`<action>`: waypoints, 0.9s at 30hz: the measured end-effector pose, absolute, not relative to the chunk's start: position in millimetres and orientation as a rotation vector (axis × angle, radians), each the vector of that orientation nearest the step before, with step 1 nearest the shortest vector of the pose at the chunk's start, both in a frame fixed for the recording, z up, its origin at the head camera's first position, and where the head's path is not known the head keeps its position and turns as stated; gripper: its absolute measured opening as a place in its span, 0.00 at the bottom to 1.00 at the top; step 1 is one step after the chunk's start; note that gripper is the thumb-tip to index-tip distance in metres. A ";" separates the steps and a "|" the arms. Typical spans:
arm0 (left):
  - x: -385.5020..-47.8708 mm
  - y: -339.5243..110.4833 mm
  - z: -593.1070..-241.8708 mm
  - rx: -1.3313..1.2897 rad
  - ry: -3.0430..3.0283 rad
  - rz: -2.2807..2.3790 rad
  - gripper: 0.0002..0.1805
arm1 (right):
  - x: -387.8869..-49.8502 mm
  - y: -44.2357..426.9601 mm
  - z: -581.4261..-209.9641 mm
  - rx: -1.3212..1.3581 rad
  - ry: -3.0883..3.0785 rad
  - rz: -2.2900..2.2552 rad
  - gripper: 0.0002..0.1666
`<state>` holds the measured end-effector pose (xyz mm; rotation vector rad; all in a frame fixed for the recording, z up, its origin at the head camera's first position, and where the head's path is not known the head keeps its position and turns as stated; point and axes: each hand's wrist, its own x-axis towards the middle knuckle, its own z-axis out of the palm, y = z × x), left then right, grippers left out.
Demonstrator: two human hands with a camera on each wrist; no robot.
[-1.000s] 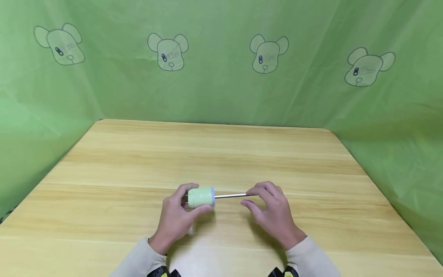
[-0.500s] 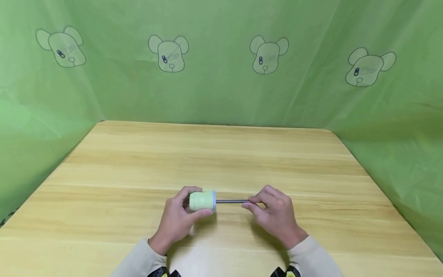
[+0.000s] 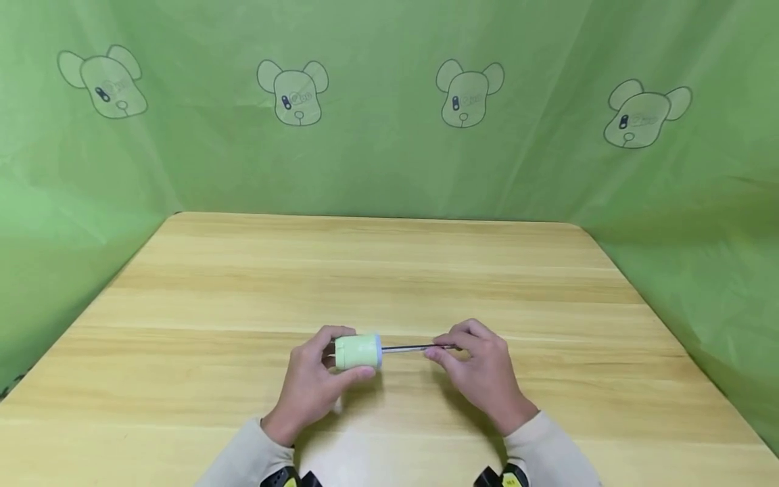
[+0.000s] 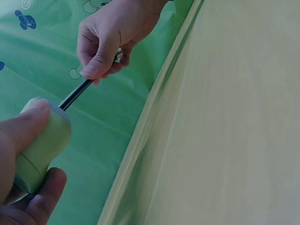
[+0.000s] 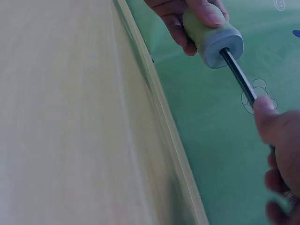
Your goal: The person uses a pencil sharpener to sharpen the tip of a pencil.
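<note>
A pale green, barrel-shaped pencil sharpener [image 3: 357, 352] with a grey-blue end face lies sideways in my left hand [image 3: 307, 385], above the table. In the left wrist view, the thumb lies along the sharpener [image 4: 47, 140] and the fingers curl under it. From the hole in its end face a slim dark pencil [image 3: 404, 349] with light stripes runs to the right. My right hand [image 3: 483, 372] pinches this pencil between thumb and fingers. In the right wrist view, the pencil [image 5: 240, 77] enters the sharpener's face [image 5: 224, 49]; its inserted tip is hidden.
A light wood table [image 3: 377, 277] spreads beneath both hands. Green sheeting [image 3: 377, 169] with bear-head drawings hangs behind and at both sides. Black devices [image 3: 508, 475] sit at the wrists over beige sleeves [image 3: 550, 453].
The pencil's stripes show a different side, so it has turned. The right fingers have shifted slightly on it. The left hand and sharpener have drifted slightly to the right.
</note>
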<state>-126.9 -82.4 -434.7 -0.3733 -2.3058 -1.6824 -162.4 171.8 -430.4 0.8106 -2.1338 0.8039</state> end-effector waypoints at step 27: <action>-128.7 -83.0 -438.2 -0.362 -2.352 -1.648 0.29 | -154.6 170.7 -418.5 0.729 -2.555 1.185 0.11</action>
